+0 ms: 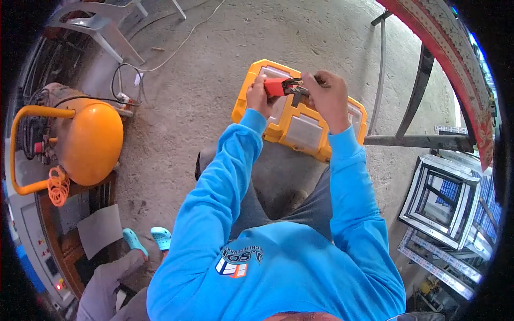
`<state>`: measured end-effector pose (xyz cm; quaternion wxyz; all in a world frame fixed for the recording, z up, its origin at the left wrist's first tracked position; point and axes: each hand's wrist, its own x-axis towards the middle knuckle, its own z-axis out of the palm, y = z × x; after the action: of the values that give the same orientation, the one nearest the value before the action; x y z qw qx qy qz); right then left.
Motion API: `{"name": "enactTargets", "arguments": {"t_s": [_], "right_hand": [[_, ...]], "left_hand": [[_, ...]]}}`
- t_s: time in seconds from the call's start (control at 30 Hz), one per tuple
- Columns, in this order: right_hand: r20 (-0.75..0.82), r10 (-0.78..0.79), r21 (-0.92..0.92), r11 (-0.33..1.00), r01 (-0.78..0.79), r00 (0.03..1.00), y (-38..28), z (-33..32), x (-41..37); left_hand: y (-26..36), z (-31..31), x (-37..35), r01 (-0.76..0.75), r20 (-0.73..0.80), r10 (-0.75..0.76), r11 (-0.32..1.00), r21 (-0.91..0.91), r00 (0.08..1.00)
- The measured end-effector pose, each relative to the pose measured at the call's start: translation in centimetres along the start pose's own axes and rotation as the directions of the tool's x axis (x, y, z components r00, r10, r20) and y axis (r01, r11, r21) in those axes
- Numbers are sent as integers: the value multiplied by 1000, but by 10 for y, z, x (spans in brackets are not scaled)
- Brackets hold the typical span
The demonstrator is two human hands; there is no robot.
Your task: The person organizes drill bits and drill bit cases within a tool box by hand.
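Observation:
My left hand [258, 96] is closed around a small red holder [274, 86]. Several dark, thin metal pieces [293, 85] stick out of its right end; their exact kind is too small to make out. At those pieces, my right hand [329, 99] has its thumb and fingers pinched together, and what lies between them is partly hidden. Just below both hands sits a yellow tool case [304, 133] with clear lid panels and a dark latch, in front of my knees.
An orange-yellow tank machine [91, 142] with a coiled orange hose stands at left. Nearby are a person's feet in turquoise clogs [134, 242]. A white plastic chair [99, 29] is at upper left. Metal frames [441, 200] lean at right, beside a dark metal stand [417, 140].

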<state>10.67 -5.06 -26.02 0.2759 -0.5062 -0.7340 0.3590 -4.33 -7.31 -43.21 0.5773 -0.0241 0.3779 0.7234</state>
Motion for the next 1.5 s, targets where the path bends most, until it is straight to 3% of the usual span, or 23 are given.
{"name": "enactTargets", "arguments": {"t_s": [0.07,0.13,0.27,0.37,0.43,0.57,0.63,0.67,0.73,0.77,0.83,0.87,0.9,0.97,1.03,1.1,1.13,1.17,1.23,1.3,1.37,1.43,1.5], "right_hand": [[17,0,-86,996,1,1000,3,1,1],[44,-221,-99,969,225,974,4,2,-2],[-31,-252,-29,968,251,967,-6,4,-1],[-18,-207,-131,970,203,978,-7,7,1],[-96,-283,-149,952,267,954,-5,10,3],[-21,-312,-179,936,303,950,-6,14,6],[-93,-360,-86,932,352,928,-4,19,7],[-90,-362,-86,931,355,928,-5,19,13],[77,-255,-240,934,266,964,-4,14,17],[70,-246,-245,935,256,967,-5,14,13],[-147,-365,-171,925,340,919,-10,14,11],[-148,-358,-176,927,332,922,-10,10,10],[-78,-296,-231,934,272,952,-11,4,10],[-16,-231,-288,933,217,973,-5,2,15],[-114,-183,-107,979,171,976,11,8,16],[-104,-206,-107,975,195,973,14,4,8],[-90,-239,-105,968,229,967,12,4,10],[-85,-246,-100,966,238,965,6,4,12],[-156,-126,-357,932,63,980,-6,1,8],[-123,-145,-382,920,88,982,-2,2,5],[-134,-414,-237,896,377,900,-7,9,-6],[-79,-419,-239,889,391,905,-15,10,-14],[-166,-540,-225,835,502,825,-22,11,-13]], "left_hand": [[0,4,-3,6,-14,-6,1000,-6,1000],[-6,-1,1,70,76,-65,995,-71,995],[-6,6,-4,142,31,-140,985,-96,990],[-6,16,-13,180,19,-179,978,-109,984],[-9,16,-13,185,25,-183,973,-141,983],[-14,15,-11,280,36,-278,948,-154,960],[-18,15,-7,378,144,-358,914,-146,922],[-21,14,-4,376,144,-356,915,-150,923],[-31,10,-6,372,92,-371,928,12,924],[-31,13,-9,382,94,-382,924,17,919],[-23,17,-9,310,155,-300,950,-45,941],[-15,12,-6,338,325,-301,939,-61,897],[-17,11,-8,348,327,-311,936,-58,892],[-12,17,-7,137,47,-134,988,-72,990],[-4,16,-12,82,109,-71,991,-105,992],[2,16,-7,-146,31,150,982,-122,988],[8,19,-1,-160,35,166,979,-126,985],[9,17,3,-136,63,148,976,-168,987],[5,10,3,-59,123,91,970,-237,988],[1,7,0,-47,183,82,981,-190,980],[-6,3,-1,84,52,-71,937,-340,996],[-9,-3,0,119,-7,-128,939,-321,992],[-2,5,-9,152,-56,-186,917,-370,981]]}}
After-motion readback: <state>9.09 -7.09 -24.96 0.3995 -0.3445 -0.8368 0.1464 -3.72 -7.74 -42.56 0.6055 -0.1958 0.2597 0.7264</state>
